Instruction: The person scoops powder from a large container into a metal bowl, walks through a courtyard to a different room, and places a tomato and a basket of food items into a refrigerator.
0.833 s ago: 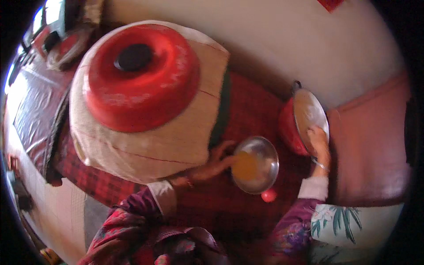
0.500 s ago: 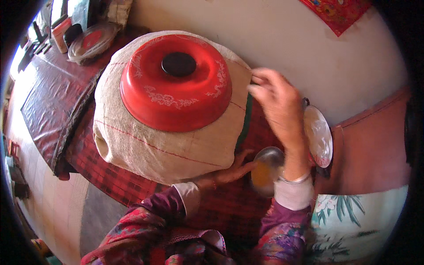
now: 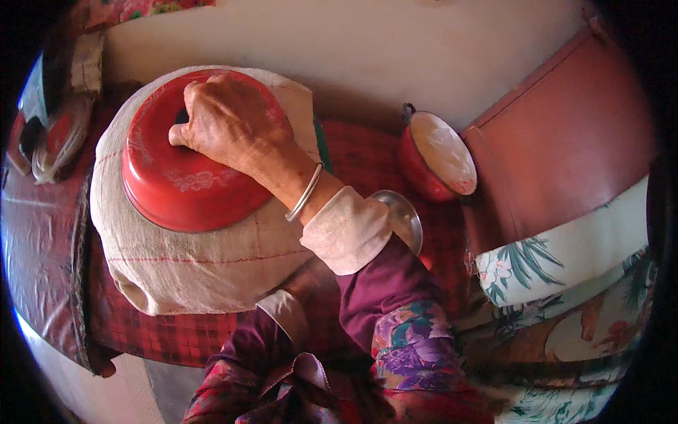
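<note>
A red domed lid with white flower patterns rests on a beige cloth that drapes over something rounded and hidden. My right hand reaches across and is closed around the lid's black knob, which mostly disappears under the fingers. Low beside the cloth's near right edge is my left hand. Its fingers are hidden behind my right forearm and sleeve. A shiny metal bowl peeks out past the right sleeve, and what is in it is mostly covered.
A red enamel pot with a pale inside stands at the back right on the red checked cloth. A pale wall rises behind. Dark plastic sheeting covers the left, and a flowered fabric lies at the right.
My right hand has gone from the cloth's right edge to the lid's knob and closed on it. My view has shifted right, and my left hand is now more hidden.
</note>
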A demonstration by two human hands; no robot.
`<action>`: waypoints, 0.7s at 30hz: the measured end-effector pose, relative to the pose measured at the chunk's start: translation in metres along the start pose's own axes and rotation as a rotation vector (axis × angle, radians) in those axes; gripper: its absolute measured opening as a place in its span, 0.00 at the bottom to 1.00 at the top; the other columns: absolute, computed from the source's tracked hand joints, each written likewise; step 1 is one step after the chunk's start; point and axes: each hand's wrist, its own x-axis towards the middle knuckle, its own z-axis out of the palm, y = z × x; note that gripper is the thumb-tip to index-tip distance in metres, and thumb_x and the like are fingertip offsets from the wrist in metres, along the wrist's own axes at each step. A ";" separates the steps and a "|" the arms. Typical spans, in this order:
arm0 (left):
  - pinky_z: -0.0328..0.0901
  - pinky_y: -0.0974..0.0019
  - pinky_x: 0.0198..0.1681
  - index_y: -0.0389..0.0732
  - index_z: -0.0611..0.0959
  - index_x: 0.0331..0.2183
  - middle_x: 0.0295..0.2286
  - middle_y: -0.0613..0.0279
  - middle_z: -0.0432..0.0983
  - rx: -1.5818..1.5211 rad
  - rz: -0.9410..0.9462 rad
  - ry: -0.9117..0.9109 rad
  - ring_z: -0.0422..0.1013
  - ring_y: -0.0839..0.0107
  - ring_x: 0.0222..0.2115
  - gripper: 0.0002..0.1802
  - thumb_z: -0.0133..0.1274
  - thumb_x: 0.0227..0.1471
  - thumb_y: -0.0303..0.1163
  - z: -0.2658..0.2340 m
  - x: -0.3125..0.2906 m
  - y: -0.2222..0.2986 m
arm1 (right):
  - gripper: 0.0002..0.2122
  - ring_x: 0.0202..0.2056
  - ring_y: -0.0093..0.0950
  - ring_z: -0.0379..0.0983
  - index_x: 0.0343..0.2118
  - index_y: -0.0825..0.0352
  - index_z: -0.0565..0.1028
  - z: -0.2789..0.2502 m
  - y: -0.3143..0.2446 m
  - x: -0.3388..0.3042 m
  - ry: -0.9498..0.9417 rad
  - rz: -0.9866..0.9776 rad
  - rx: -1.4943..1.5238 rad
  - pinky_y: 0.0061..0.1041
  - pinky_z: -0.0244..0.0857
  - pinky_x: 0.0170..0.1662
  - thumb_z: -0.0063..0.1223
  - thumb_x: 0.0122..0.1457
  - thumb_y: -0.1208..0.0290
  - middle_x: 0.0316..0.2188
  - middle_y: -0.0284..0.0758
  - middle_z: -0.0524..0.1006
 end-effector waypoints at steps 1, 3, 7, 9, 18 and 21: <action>0.60 0.61 0.50 0.34 0.61 0.53 0.45 0.50 0.67 0.000 0.007 0.002 0.65 0.62 0.46 0.37 0.53 0.49 0.47 -0.003 0.001 -0.003 | 0.17 0.32 0.41 0.74 0.23 0.71 0.74 -0.004 0.003 0.000 0.093 -0.026 -0.025 0.36 0.67 0.40 0.59 0.43 0.58 0.26 0.46 0.76; 0.59 0.61 0.51 0.34 0.60 0.53 0.45 0.50 0.66 -0.011 0.025 -0.009 0.64 0.62 0.46 0.38 0.54 0.49 0.47 -0.002 0.004 -0.014 | 0.16 0.31 0.41 0.74 0.21 0.70 0.74 -0.017 0.018 -0.002 0.266 -0.080 -0.085 0.37 0.67 0.38 0.60 0.41 0.58 0.24 0.46 0.76; 0.59 0.61 0.50 0.33 0.58 0.54 0.46 0.49 0.65 0.009 -0.097 0.023 0.64 0.62 0.46 0.40 0.54 0.49 0.48 -0.012 0.002 0.008 | 0.20 0.30 0.30 0.77 0.34 0.71 0.78 -0.087 0.057 -0.021 0.279 0.032 -0.040 0.26 0.69 0.36 0.61 0.41 0.59 0.28 0.43 0.78; 0.61 0.62 0.49 0.34 0.60 0.54 0.45 0.46 0.66 -0.021 -0.195 -0.022 0.64 0.61 0.47 0.38 0.54 0.49 0.48 -0.012 -0.007 0.048 | 0.20 0.30 0.23 0.75 0.36 0.74 0.77 -0.123 0.091 -0.049 0.386 0.105 -0.103 0.22 0.68 0.36 0.60 0.43 0.61 0.27 0.39 0.79; 0.61 0.62 0.49 0.34 0.60 0.54 0.47 0.47 0.66 0.052 -0.149 -0.009 0.64 0.61 0.48 0.38 0.53 0.50 0.46 -0.015 -0.007 0.022 | 0.22 0.33 0.31 0.75 0.34 0.76 0.76 -0.184 0.287 -0.209 0.362 0.803 -0.116 0.27 0.66 0.39 0.58 0.42 0.59 0.30 0.45 0.78; 0.60 0.61 0.50 0.34 0.61 0.54 0.48 0.48 0.65 0.020 -0.160 -0.006 0.64 0.60 0.48 0.37 0.52 0.50 0.46 -0.015 -0.009 0.022 | 0.23 0.34 0.35 0.75 0.34 0.74 0.77 -0.177 0.316 -0.240 0.330 0.915 -0.329 0.30 0.66 0.40 0.58 0.41 0.57 0.31 0.46 0.78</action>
